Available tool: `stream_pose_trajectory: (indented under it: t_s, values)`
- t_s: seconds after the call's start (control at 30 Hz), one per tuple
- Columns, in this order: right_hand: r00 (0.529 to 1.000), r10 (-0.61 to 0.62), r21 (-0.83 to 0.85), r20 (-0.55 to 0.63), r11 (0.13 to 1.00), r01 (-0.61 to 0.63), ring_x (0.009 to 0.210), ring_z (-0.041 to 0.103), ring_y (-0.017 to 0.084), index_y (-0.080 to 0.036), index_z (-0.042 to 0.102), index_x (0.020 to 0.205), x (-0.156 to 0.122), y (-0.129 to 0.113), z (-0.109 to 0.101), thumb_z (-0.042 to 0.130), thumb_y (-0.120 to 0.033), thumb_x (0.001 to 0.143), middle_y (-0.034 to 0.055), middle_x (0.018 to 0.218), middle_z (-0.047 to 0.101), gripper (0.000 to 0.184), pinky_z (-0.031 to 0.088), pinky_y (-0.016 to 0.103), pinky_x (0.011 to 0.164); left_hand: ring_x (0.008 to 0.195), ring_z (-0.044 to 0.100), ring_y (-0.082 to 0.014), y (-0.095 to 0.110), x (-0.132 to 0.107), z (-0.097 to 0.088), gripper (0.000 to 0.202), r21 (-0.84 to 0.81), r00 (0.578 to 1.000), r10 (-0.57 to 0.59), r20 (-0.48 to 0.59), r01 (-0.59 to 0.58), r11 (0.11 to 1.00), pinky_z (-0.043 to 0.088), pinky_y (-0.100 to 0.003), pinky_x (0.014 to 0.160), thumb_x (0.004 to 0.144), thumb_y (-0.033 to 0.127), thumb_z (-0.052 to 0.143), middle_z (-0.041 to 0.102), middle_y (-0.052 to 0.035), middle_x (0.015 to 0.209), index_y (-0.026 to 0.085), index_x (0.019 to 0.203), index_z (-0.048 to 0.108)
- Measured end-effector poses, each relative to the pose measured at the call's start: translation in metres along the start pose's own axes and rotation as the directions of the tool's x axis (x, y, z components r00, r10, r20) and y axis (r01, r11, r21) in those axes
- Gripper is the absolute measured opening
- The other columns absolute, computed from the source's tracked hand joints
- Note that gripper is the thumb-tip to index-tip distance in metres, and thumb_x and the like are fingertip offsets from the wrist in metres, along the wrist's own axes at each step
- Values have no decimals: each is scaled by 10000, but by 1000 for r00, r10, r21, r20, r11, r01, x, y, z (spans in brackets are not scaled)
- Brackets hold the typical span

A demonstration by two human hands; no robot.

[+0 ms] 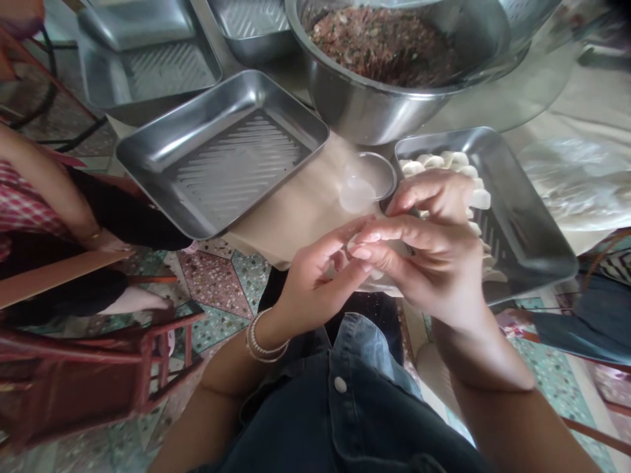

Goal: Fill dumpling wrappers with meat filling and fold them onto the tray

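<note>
Head view: both hands meet over the near edge of the counter (286, 226), mid-scene. Left hand (315, 279) and right hand (434, 253) have their fingers (404, 228) closed on a small pale dough piece (353, 242), thumbs and index fingers pinching it from both sides. It's mostly covered, so can't tell which way it points or how its long axis runs.

Right of the hands: metal tray (522, 223), rectangular, long axis far-left to near-right. Pale dumplings (458, 159), smooth and rounded, overlap along its far and left parts; right hand covers some.

Just beyond the fingers: round clear cup (367, 177), thin rim. Further out: big round steel bowl (365, 115), polished wall, holding coarse reddish-brown filling (379, 43) with pale and green flecks.

Left: second tray (236, 167), brushed metal, diagonal ribs on base, long axis near-left to far-right. Far right: crinkled clear plastic bag (582, 171). Counter covering is matte tan.
</note>
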State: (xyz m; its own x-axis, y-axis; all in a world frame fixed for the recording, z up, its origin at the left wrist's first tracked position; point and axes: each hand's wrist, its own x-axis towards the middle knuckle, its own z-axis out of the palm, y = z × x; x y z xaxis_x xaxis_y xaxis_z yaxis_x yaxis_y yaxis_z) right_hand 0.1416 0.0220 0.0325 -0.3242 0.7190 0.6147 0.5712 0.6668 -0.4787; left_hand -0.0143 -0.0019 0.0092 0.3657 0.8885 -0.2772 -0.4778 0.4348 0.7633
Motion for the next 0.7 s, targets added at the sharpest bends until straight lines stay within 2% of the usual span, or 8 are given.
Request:
stream_pose_trajectory:
  t_s: [0.1, 0.3, 0.37, 0.4, 0.47, 0.53, 0.6, 0.7]
  values:
    - [1000, -4, -6, 12, 1000, 4, 1050, 512, 233, -297, 700, 937, 1, 1, 2, 709, -320, 799, 43, 1003, 515, 141, 427, 497, 929, 1162, 581, -274, -3, 2, -3, 334, 268, 969, 243, 39, -244, 932, 391, -432, 1058, 826, 215, 629, 682, 57, 1215, 297, 1148, 674]
    - [999, -37, -6, 29, 999, 37, 1046, 497, 213, -276, 711, 866, 2, -3, 8, 663, -257, 838, 29, 928, 529, 59, 410, 452, 944, 1160, 594, -229, -9, 5, 0, 408, 410, 920, 388, 59, -376, 831, 437, -367, 1035, 875, 215, 574, 667, 80, 1232, 318, 1270, 584]
    - [998, -56, 17, 11, 998, 56, 1008, 506, 211, -273, 717, 852, 1, -3, 11, 678, -267, 827, 25, 876, 529, 46, 422, 446, 912, 1096, 637, -207, -11, 9, -1, 369, 479, 875, 479, 65, -449, 755, 503, -337, 966, 867, 186, 581, 690, 53, 1189, 300, 1215, 625]
    - [998, -64, 23, -1, 998, 64, 1020, 507, 220, -283, 723, 862, 0, -3, 11, 690, -270, 817, 27, 894, 544, 57, 425, 452, 913, 1055, 659, -197, -12, 11, -3, 373, 502, 832, 544, 112, -520, 691, 535, -323, 928, 837, 172, 620, 703, 41, 1157, 298, 1188, 640]
    - [997, -69, 52, -40, 996, 71, 1073, 513, 240, -305, 728, 910, -3, -4, 12, 705, -267, 801, 32, 1014, 589, 118, 429, 468, 949, 1016, 678, -194, -14, 14, -6, 349, 514, 792, 596, 133, -570, 642, 569, -318, 892, 811, 166, 659, 711, 21, 1126, 286, 1139, 663]
    - [993, -17, 135, -121, 990, 33, 1080, 544, 236, -297, 723, 954, -7, -5, 12, 711, -229, 792, 24, 1067, 631, 176, 446, 458, 973, 904, 705, -169, -16, 16, -9, 283, 483, 794, 600, 93, -563, 671, 602, -290, 802, 829, 192, 655, 722, 11, 1067, 269, 1101, 671]
    - [970, 97, 264, -223, 964, -36, 972, 598, 203, -276, 719, 957, -14, -6, 13, 713, -194, 789, 9, 961, 676, 187, 480, 431, 930, 751, 705, -118, -17, 15, -8, 201, 423, 802, 597, 36, -553, 718, 607, -233, 669, 872, 222, 614, 727, 10, 992, 256, 1063, 668]
    - [893, 291, 425, -342, 896, -129, 817, 608, 160, -286, 709, 871, -27, -10, 23, 724, -216, 785, -33, 785, 658, 112, 502, 386, 839, 687, 692, -89, -15, 10, -4, 128, 304, 802, 596, -25, -562, 769, 581, -187, 553, 905, 236, 572, 714, 4, 1016, 249, 1004, 653]
